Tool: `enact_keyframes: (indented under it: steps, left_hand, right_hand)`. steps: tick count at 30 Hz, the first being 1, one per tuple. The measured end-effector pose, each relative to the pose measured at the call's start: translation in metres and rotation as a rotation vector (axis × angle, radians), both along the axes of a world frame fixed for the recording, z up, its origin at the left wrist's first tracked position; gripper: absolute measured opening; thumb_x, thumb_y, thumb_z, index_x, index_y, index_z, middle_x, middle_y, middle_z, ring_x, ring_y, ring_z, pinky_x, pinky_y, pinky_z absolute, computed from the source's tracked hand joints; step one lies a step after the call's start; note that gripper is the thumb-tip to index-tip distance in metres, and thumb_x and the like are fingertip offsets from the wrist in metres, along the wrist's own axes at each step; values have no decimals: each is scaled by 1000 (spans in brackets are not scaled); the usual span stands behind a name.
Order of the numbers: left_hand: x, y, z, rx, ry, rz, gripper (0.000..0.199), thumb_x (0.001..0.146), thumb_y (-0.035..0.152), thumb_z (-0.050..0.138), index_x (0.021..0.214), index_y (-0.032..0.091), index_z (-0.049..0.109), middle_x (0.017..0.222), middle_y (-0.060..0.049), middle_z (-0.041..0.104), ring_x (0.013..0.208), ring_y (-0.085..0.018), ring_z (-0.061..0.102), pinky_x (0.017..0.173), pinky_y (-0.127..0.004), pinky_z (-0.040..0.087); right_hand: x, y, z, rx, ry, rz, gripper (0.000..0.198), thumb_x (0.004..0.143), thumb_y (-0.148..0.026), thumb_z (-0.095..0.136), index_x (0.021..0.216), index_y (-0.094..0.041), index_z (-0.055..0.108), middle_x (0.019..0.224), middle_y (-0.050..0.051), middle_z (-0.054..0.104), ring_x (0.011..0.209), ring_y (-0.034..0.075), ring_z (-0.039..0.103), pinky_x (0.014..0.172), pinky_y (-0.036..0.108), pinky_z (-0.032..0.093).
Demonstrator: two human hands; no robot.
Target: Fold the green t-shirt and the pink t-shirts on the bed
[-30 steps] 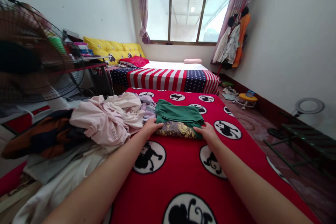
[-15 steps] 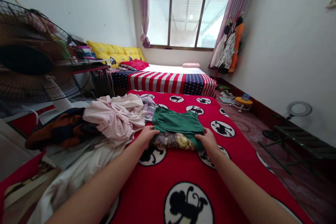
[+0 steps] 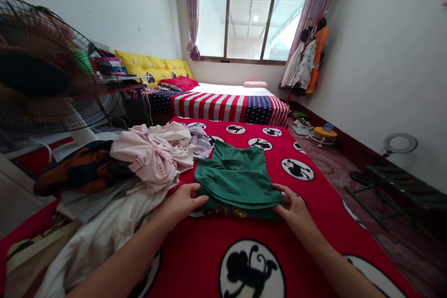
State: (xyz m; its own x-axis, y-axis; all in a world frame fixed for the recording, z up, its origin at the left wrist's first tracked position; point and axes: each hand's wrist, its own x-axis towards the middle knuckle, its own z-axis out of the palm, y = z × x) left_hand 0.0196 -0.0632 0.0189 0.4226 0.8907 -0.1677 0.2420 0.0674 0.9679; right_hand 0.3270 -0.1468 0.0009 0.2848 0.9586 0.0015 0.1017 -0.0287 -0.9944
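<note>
A folded green garment [image 3: 240, 177] lies flat on the red blanket, its layers stacked, with a strip of dark and gold print peeking out along the near edge. At its near left corner is my left hand [image 3: 186, 202], thumb and index finger apart at the cloth's edge. My right hand [image 3: 295, 209] touches the near right corner, its thumb and fingers spread around the edge. Just left of the garment sits a heap of loose clothes, with a pale pink shirt [image 3: 150, 153] on top.
The red blanket [image 3: 195, 256] has black monkey prints in white circles. A fan [image 3: 35, 74] stands at the left. Behind is a bed with a striped, starred cover [image 3: 213, 106]. To the right are a yellow stool [image 3: 325, 133], a green folding rack [image 3: 398, 186] and a ring light [image 3: 401, 143].
The green garment's upper layer has come down toward me, covering most of the gold print. Both hands have moved nearer and slightly outward, their pinched fingers now spread.
</note>
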Motion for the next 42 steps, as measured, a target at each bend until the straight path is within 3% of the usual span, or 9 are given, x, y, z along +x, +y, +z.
enact_keyframes:
  steps: [7, 9, 13, 16, 21, 27, 34, 39, 42]
  left_hand:
    - [-28, -31, 2, 390, 403, -73, 21, 71, 34, 65, 59, 17, 59, 87, -6, 66, 80, -22, 62, 70, -28, 46]
    - [-29, -33, 5, 401, 438, -8, 16, 70, 32, 66, 75, 18, 65, 88, -7, 68, 83, -24, 64, 73, -31, 47]
    - [-24, -30, 1, 388, 365, 186, 62, 67, 29, 70, 125, 17, 53, 92, -7, 70, 86, -25, 67, 79, -35, 50]
    - [-21, -25, -4, 354, 244, 199, 71, 70, 34, 69, 135, 18, 46, 113, -12, 67, 92, -25, 68, 82, -36, 52]
    - [-19, -16, -3, 194, 7, 136, 72, 62, 36, 74, 128, 15, 57, 130, -16, 59, 113, -29, 62, 90, -37, 53]
    - [-7, -7, 10, 308, 13, 194, 25, 63, 35, 67, 77, 15, 73, 133, -16, 57, 122, -33, 54, 96, -39, 49]
    - [-23, -30, 42, 443, -73, -167, 12, 77, 18, 59, 83, 19, 68, 115, -9, 70, 110, -26, 62, 98, -37, 46]
    - [-37, -65, 47, 445, 146, -414, 29, 72, 7, 53, 87, 24, 71, 94, -3, 73, 96, -22, 65, 95, -33, 47]
    - [-38, -85, 47, 476, 224, -487, 39, 65, 3, 52, 88, 27, 70, 94, -2, 70, 95, -21, 63, 92, -31, 48]
  right_hand:
    - [11, -35, 0, 106, -470, 112, 18, 77, -24, 61, 93, -22, 70, 89, 6, 70, 76, 20, 66, 67, 31, 54]
    - [12, -39, -1, 168, -575, 111, 18, 78, -20, 59, 92, -22, 69, 102, 7, 66, 83, 20, 64, 65, 30, 54]
    - [11, -37, -4, 252, -626, 69, 37, 75, -12, 53, 108, -24, 65, 123, 9, 57, 86, 18, 63, 60, 27, 54]
    - [9, -34, -3, 299, -648, 90, 44, 69, -8, 49, 105, -24, 68, 122, 9, 58, 98, 21, 63, 66, 29, 56]
    - [8, -30, 11, 387, -636, 70, 34, 72, -11, 53, 95, -27, 73, 118, 8, 62, 110, 24, 61, 88, 37, 53]
    - [-3, -20, 36, 395, -464, 116, 20, 87, -26, 54, 96, -27, 72, 124, 7, 64, 113, 24, 60, 97, 37, 48]
    - [3, -43, 30, 302, -443, 232, 24, 90, -38, 54, 99, -27, 73, 101, 6, 74, 97, 25, 67, 88, 33, 51]
    - [7, -70, 33, 326, -601, 472, 17, 87, -30, 58, 94, -28, 73, 89, 5, 74, 90, 23, 68, 105, 42, 41]
    - [-2, -84, 48, 302, -693, 641, 20, 85, -20, 57, 93, -30, 72, 86, 7, 73, 86, 23, 68, 92, 39, 50]
